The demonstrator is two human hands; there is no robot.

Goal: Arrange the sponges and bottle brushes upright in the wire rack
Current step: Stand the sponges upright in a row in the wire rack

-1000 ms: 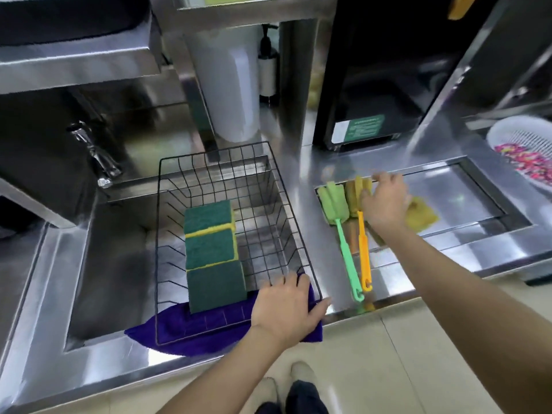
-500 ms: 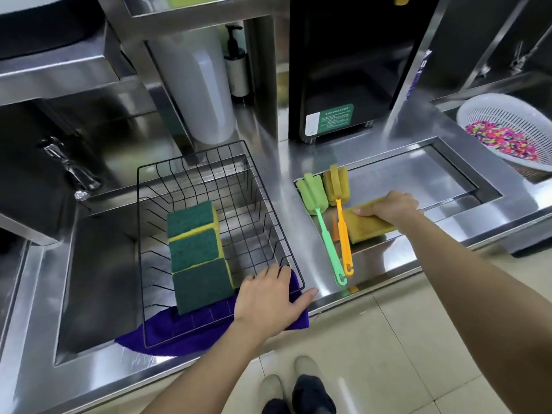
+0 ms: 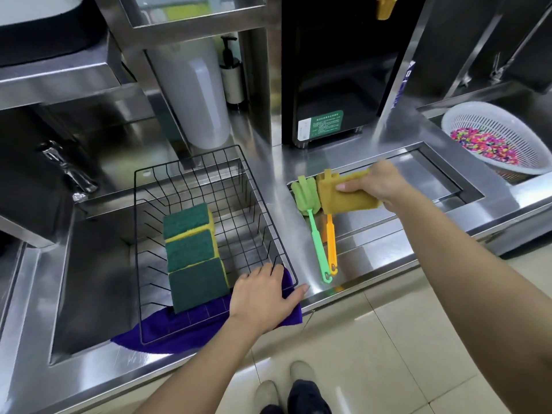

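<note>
A black wire rack [image 3: 270, 222] sits in the left sink on a purple cloth [image 3: 167, 333]. Three green-and-yellow sponges [image 3: 191, 249] stand upright in a row inside it. My left hand [image 3: 263, 297] rests flat on the rack's near right corner. My right hand [image 3: 376, 183] holds a yellow sponge [image 3: 343, 198] lifted above the counter, over the head of the orange bottle brush [image 3: 331, 243]. The green bottle brush [image 3: 313, 231] lies beside it on the steel counter, handle toward me.
A faucet [image 3: 68, 171] stands at the sink's left. A white container [image 3: 194, 94] and a pump bottle [image 3: 233, 76] are behind the rack, with a black appliance [image 3: 337, 67] to their right. A white colander [image 3: 501, 138] of coloured bits sits far right.
My right hand closed on the yellow sponge lying by the brushes and raised it off the counter toward the left. My left hand stayed on the rack corner.
</note>
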